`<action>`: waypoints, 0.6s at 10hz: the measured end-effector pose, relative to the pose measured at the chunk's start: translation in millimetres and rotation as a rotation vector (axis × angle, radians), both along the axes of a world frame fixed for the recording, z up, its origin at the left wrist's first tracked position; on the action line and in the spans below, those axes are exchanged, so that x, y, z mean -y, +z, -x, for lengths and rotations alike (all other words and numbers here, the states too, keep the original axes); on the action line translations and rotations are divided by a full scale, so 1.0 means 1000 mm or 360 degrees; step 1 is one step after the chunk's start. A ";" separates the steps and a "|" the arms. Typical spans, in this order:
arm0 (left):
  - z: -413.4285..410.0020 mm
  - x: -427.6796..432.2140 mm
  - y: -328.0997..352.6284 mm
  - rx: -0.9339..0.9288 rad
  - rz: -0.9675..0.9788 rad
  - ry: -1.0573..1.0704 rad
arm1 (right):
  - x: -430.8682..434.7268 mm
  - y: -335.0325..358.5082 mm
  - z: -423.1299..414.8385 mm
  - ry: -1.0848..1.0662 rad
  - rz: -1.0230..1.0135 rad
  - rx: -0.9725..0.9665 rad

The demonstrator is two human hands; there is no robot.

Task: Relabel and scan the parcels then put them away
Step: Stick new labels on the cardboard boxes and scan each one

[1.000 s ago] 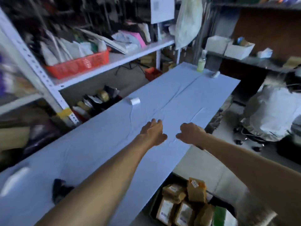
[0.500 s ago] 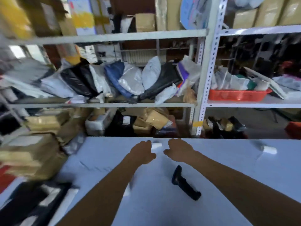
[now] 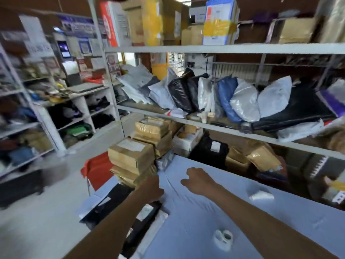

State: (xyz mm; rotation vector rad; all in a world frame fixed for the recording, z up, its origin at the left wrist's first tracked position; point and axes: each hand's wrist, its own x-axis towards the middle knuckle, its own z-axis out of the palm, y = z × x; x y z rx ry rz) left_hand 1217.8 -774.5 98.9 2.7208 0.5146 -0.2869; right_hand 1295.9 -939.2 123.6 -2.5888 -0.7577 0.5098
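Over the left end of the pale blue table (image 3: 205,212), my right hand (image 3: 198,181) hovers with fingers loosely curled, holding nothing. My left hand (image 3: 152,188) is just beside the stack of brown tape-wrapped cardboard parcels (image 3: 130,157), above flat black plastic mailer bags (image 3: 143,219); its fingers are hidden, so I cannot tell whether they grip anything. A white label roll (image 3: 223,238) lies near my right forearm.

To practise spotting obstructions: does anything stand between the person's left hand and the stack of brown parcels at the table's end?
Nothing visible does. The left hand sits right beside the stack of brown parcels, though contact is unclear. The black parcels lie under the forearm, nearer the camera, off that path.
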 end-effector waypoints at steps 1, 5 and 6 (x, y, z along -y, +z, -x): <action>-0.014 -0.015 -0.001 0.0024 0.0067 0.0139 | -0.023 -0.004 -0.015 0.0048 0.0005 0.0004; -0.089 -0.070 0.003 0.0112 -0.0005 0.0428 | -0.087 -0.004 -0.101 0.0079 -0.0127 -0.0103; -0.105 -0.102 -0.008 0.0181 -0.0009 0.0453 | -0.112 -0.016 -0.113 0.0043 -0.0147 -0.0185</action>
